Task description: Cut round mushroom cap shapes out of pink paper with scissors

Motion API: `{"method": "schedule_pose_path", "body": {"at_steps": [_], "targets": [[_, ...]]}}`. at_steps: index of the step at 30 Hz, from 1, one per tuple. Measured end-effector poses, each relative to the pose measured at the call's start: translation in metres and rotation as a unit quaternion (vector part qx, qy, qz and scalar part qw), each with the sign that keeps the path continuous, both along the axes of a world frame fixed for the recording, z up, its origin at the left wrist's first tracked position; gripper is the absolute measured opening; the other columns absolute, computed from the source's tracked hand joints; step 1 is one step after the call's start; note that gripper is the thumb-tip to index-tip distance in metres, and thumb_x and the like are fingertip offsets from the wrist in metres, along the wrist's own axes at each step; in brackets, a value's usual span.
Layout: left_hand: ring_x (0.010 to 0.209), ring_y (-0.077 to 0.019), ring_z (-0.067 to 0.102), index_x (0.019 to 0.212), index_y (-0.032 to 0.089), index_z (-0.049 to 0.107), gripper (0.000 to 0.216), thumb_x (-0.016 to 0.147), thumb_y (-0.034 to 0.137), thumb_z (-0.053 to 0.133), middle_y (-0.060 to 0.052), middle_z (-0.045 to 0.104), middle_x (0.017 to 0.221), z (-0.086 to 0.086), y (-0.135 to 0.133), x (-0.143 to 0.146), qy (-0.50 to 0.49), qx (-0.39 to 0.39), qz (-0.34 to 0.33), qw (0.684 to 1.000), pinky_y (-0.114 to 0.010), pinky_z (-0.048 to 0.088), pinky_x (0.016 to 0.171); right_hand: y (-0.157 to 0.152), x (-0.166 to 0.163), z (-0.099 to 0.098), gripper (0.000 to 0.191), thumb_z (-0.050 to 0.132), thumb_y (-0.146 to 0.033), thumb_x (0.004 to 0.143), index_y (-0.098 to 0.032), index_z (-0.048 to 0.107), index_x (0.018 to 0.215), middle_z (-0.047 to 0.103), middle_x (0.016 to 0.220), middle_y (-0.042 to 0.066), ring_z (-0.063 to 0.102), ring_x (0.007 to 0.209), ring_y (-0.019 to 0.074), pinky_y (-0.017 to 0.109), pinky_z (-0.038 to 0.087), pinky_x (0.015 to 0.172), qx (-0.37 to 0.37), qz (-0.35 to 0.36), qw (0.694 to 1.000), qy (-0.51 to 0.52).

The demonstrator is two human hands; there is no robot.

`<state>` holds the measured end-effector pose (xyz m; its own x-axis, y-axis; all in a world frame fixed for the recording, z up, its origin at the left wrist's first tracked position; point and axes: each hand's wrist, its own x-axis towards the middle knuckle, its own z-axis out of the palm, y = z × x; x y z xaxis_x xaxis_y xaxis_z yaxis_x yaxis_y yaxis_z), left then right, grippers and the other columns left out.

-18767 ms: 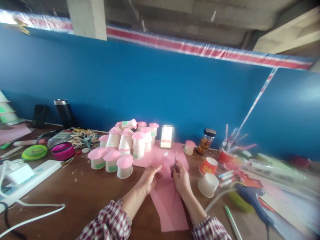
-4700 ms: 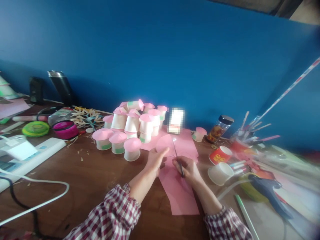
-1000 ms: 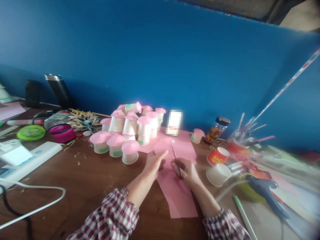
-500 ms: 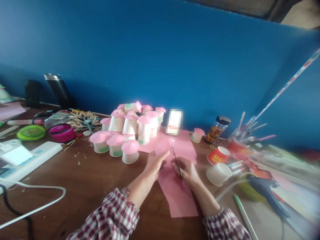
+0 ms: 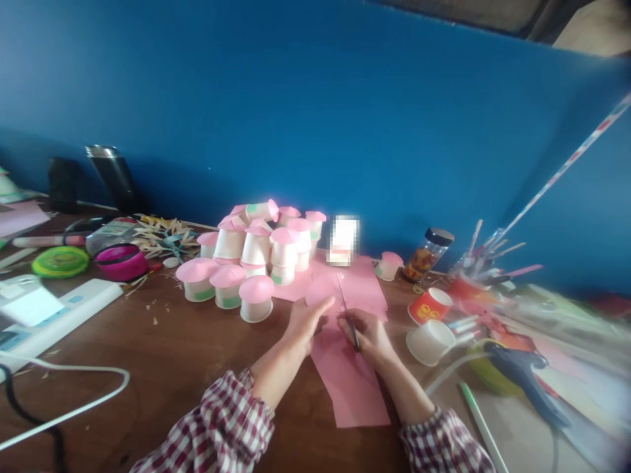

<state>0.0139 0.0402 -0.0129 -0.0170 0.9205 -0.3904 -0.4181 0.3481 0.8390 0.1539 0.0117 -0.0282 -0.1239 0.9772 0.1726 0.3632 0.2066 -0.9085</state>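
A pink paper sheet (image 5: 352,387) lies on the brown table (image 5: 187,368) in front of me. My right hand (image 5: 369,336) is closed round small dark scissors (image 5: 346,314), whose blades point up and away into the paper. My left hand (image 5: 305,320) grips a rounded pink paper piece (image 5: 320,289) just left of the blades. Both sleeves are red and white plaid.
A pile of white cups with pink caps (image 5: 249,259) stands behind my left hand. A red cup (image 5: 431,305), an upturned white cup (image 5: 430,343), a jar (image 5: 428,255), pens and a blue glue gun (image 5: 522,374) crowd the right. A power strip (image 5: 54,315), cable and pink bowl (image 5: 122,261) are left.
Over the last second almost nothing has shifted; the scissors and the pink piece stay together between my hands. Since 18.8 s ago the rounded piece has been raised clear of the sheet.
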Motion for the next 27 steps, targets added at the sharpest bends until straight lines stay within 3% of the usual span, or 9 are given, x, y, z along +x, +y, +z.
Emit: {"method": "schedule_pose_path", "body": {"at_steps": [13, 27], "targets": [[0.052, -0.0115, 0.056, 0.087, 0.015, 0.061, 0.048, 0.051, 0.040, 0.080, -0.002, 0.062, 0.071, -0.016, 0.006, -0.003, -0.007, 0.005, -0.008, 1.000, -0.026, 0.044, 0.052, 0.000, 0.000, -0.001, 0.016, 0.063, -0.026, 0.076, -0.012, 0.066, 0.083, 0.048, 0.055, -0.003, 0.038, 0.049, 0.0088, 0.020, 0.030, 0.045, -0.007, -0.002, 1.000, 0.014], [0.049, -0.0115, 0.055, 0.084, 0.016, 0.059, 0.047, 0.051, 0.043, 0.080, 0.000, 0.057, 0.061, -0.021, 0.011, -0.005, -0.002, 0.002, -0.011, 1.000, -0.023, 0.041, 0.045, -0.001, -0.001, 0.001, 0.020, 0.062, -0.032, 0.076, -0.013, 0.066, 0.081, 0.049, 0.054, -0.003, 0.038, 0.048, 0.0091, 0.020, 0.030, 0.044, -0.010, -0.013, 1.000, -0.012]]}}
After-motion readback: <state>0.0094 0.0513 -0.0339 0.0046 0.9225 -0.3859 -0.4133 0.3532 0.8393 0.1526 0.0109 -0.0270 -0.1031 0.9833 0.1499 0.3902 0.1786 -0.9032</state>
